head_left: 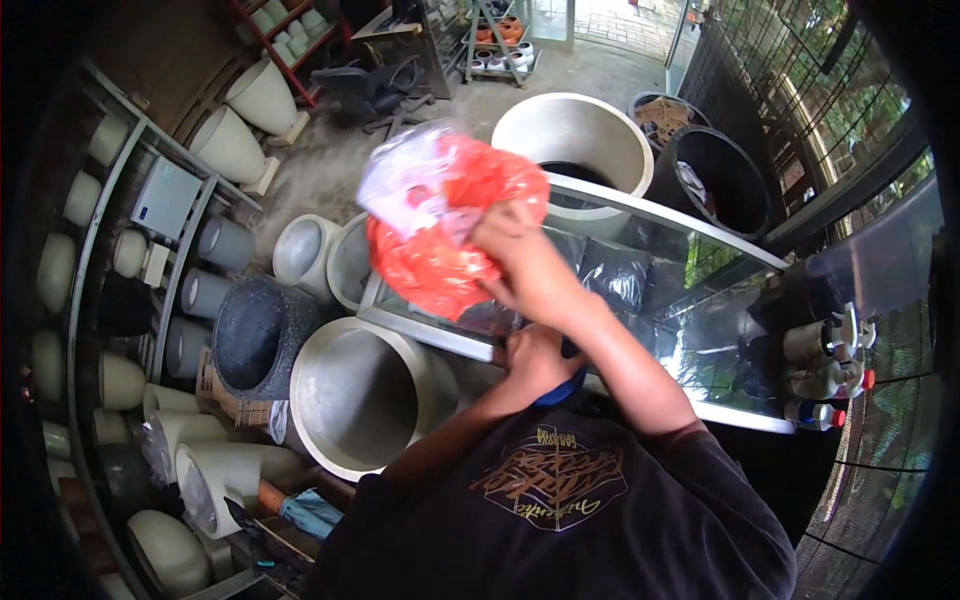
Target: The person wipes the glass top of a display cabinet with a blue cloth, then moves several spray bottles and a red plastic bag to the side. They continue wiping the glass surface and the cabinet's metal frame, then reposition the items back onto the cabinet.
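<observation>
My right hand (515, 250) is closed on a crumpled red plastic bag (440, 275), raised over the near left end of a glass-topped case. A whitish, see-through plastic bag (400, 185) is bunched together with the red one; both are smeared by motion. Close to my chest, my left hand (540, 360) has its fingers curled, beside the white frame (430, 330) of the glass case. Something dark blue (565, 388) shows by that hand, but what the fingers hold is hidden.
Large round pots stand left of the case, including a pale one (355, 400) and a dark speckled one (250, 335). Beyond it are a wide cream pot (575, 125) and a black pot (725, 180). Pump bottles (825, 340) sit at right. Metal shelving (130, 190) lines the left.
</observation>
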### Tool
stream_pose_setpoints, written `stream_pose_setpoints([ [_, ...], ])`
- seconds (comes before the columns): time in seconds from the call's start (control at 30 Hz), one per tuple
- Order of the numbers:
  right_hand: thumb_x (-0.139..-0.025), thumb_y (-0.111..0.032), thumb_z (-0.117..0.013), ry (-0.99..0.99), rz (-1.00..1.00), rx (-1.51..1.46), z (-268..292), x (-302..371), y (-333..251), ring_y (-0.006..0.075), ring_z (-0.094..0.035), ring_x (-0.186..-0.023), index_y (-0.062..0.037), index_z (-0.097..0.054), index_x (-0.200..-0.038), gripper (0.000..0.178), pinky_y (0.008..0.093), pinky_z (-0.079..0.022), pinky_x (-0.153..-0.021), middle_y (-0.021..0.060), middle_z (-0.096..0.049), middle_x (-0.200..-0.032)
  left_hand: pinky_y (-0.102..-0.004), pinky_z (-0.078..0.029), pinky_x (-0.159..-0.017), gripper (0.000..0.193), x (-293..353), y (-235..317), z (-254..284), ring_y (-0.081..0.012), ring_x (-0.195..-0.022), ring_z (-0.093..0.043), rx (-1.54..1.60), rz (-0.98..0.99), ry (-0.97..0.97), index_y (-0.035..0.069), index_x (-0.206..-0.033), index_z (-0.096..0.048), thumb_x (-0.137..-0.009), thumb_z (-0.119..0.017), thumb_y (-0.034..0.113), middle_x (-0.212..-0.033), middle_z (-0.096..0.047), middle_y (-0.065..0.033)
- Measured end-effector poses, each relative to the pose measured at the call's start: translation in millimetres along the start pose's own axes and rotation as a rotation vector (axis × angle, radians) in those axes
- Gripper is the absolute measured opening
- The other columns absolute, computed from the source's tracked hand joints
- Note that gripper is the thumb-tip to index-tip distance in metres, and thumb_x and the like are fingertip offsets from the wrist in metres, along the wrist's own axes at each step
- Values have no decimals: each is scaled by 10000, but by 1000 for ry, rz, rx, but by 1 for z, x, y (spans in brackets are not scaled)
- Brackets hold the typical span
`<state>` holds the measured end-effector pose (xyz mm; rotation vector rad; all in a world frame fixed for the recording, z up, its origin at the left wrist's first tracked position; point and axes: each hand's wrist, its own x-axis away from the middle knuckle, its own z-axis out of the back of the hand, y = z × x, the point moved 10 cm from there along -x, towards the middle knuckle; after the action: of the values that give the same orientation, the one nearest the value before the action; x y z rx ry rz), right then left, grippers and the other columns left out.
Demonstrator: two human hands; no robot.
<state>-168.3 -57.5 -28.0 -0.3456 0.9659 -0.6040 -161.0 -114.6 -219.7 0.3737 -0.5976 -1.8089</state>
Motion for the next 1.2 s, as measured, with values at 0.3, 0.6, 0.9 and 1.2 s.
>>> stream_pose_setpoints([
  [0.3,-675,12,-656,-99,-11,-29,-114,-13,-7,322,-522,-1100,-41,-664,-979,309,490,-428,-1001,102,-630,-1027,-431,-486,-937,792,-8,-23,-35,-335,-1086,-604,378,-275,82,10,-1300,-494,-726,-865,411,-1190,-611,-214],
  [0.6,-706,-373,-840,-6,-267,250,-43,51,-28,577,-204,-1426,-35,-389,-1459,940,649,-198,-1162,356,-258,-1509,-417,-376,-1062,704,-3,-25,20,-271,-1214,-487,743,-36,35,40,-1381,-449,-855,-725,418,-1310,-514,-154],
  [0.9,-914,-201,-720,581,-1239,-456,50,315,15,188,-587,-1130,5,-548,-1315,483,351,-448,-1008,88,-644,-1174,-393,-209,-1204,763,26,112,9,-261,-1465,-284,1008,-539,-591,-28,-1579,-132,-1072,-275,524,-1588,-276,-176],
  [1.2,-833,6,-642,916,-1313,1193,256,430,-81,389,-618,-1038,12,-610,-1242,410,416,-490,-928,207,-564,-1175,-383,-475,-932,391,3,81,-22,-289,-1247,-493,676,-482,-294,48,-1281,-582,-937,-684,205,-1366,-462,-165],
])
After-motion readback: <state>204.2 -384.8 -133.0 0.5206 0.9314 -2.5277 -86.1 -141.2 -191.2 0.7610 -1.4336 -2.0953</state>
